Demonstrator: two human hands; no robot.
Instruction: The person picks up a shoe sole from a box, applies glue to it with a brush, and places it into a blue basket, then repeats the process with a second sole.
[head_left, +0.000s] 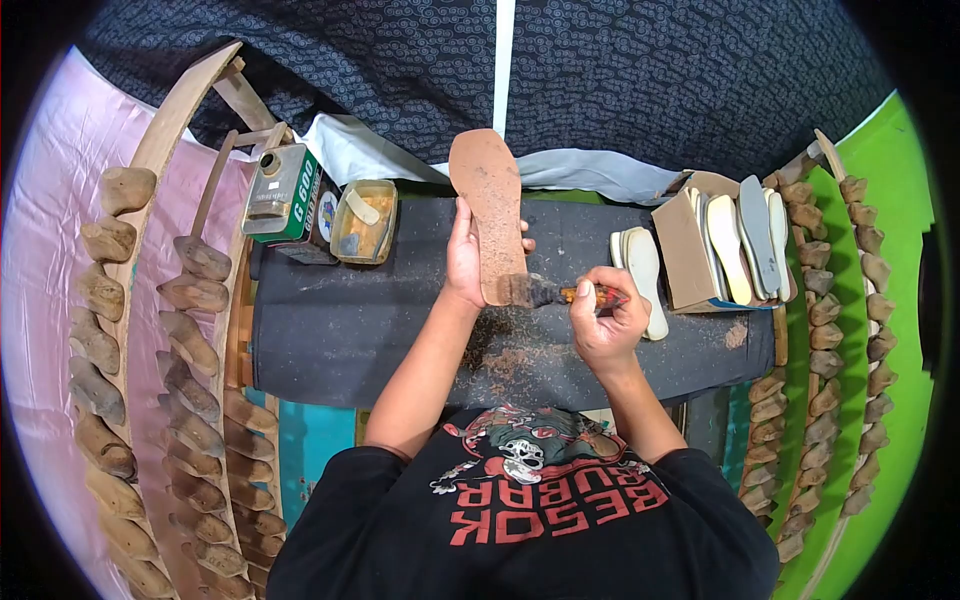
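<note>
brown sole held over the dark table, long axis pointing away from the person, broad end farthest, left hand gripping its sides, right hand closed around a brush touching the narrow end, tin labelled "g 600"

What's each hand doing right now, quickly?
Left hand: closed around the brown shoe sole.
Right hand: closed on the brush, its bristles at the sole's near end.
</note>
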